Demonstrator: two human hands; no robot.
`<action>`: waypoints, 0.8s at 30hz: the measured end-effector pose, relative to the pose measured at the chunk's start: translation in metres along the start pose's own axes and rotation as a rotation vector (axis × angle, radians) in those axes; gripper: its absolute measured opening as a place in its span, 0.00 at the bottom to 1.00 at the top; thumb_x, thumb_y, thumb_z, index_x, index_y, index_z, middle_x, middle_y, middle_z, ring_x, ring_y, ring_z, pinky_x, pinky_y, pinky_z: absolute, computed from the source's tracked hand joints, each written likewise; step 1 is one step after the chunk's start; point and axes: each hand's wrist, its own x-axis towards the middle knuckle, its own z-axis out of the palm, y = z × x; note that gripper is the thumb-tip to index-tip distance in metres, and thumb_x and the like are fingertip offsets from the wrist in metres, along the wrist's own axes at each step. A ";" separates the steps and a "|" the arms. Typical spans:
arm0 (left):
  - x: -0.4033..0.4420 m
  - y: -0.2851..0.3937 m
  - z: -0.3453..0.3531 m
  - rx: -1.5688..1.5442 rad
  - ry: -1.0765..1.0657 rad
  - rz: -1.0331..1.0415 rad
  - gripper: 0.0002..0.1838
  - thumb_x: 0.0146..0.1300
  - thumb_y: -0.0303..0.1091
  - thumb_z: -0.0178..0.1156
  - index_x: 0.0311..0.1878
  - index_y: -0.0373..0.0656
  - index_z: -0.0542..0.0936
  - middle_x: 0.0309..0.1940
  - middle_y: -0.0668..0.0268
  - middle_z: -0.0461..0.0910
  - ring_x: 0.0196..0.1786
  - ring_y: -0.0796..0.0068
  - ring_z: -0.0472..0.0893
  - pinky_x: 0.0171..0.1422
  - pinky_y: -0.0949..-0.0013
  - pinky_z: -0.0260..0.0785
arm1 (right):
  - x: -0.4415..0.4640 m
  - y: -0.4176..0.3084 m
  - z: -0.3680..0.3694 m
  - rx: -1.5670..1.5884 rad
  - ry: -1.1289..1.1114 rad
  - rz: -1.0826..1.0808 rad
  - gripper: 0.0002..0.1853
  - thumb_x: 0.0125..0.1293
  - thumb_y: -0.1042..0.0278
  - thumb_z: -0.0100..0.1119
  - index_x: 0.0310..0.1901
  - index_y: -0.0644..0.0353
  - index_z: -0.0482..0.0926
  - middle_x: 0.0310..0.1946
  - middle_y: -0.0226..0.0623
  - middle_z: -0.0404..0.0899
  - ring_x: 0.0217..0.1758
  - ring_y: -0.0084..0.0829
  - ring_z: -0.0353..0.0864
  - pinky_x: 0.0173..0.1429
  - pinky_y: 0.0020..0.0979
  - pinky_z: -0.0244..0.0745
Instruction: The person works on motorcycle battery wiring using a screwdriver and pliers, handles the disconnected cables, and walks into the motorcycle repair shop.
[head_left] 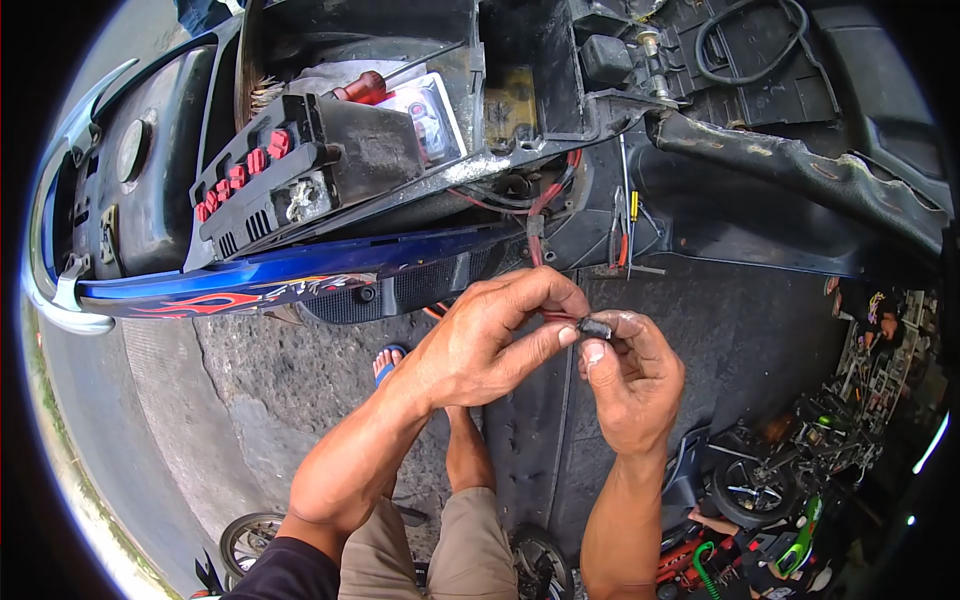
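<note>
My left hand (495, 340) is closed, pinching thin dark-red wires (558, 317) between thumb and forefinger. At the wire end sits a small black piece (596, 328) with a shiny side; whether it is a connector or wrapped tape I cannot tell. My right hand (635, 385) pinches that black piece, its thumb below and its fingers behind. Both hands are just beside the scooter's blue side panel (300, 265). Above them, a wire bundle (535, 225) hangs out of the open scooter body.
A black battery (370, 150) with red caps lies tilted on the frame. A red-handled screwdriver (362, 88) rests behind it. Several slim tools, including a yellow-handled screwdriver (634, 206), lie on the footboard (740, 210). Motorbike parts (760, 485) and tools crowd the lower right.
</note>
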 end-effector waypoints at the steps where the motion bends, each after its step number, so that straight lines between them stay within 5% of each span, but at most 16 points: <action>1: -0.002 0.000 0.000 -0.026 -0.025 -0.043 0.10 0.66 0.29 0.63 0.45 0.35 0.77 0.38 0.60 0.83 0.41 0.71 0.83 0.47 0.68 0.75 | 0.000 -0.001 0.001 -0.094 0.002 -0.075 0.09 0.63 0.82 0.60 0.45 0.70 0.79 0.33 0.35 0.81 0.37 0.22 0.81 0.41 0.23 0.76; 6: -0.018 -0.014 0.008 -0.212 0.005 -0.044 0.09 0.68 0.29 0.61 0.47 0.38 0.74 0.46 0.56 0.82 0.52 0.70 0.81 0.58 0.63 0.73 | -0.001 -0.003 0.008 -0.377 -0.030 -0.296 0.09 0.61 0.81 0.64 0.43 0.69 0.80 0.32 0.37 0.82 0.35 0.24 0.81 0.40 0.25 0.77; 8: -0.022 -0.022 0.012 -0.344 0.055 -0.023 0.08 0.69 0.29 0.60 0.46 0.38 0.74 0.48 0.53 0.81 0.54 0.69 0.80 0.60 0.63 0.72 | -0.001 -0.003 0.010 -0.425 -0.024 -0.396 0.09 0.58 0.82 0.67 0.41 0.68 0.81 0.33 0.44 0.83 0.33 0.32 0.85 0.37 0.28 0.80; 24: -0.025 -0.020 0.017 -0.249 0.068 -0.010 0.08 0.67 0.30 0.63 0.44 0.38 0.75 0.46 0.55 0.82 0.52 0.69 0.80 0.60 0.64 0.72 | -0.003 0.008 0.012 -0.528 0.043 -0.530 0.09 0.56 0.75 0.70 0.37 0.66 0.79 0.30 0.42 0.82 0.31 0.37 0.84 0.34 0.33 0.80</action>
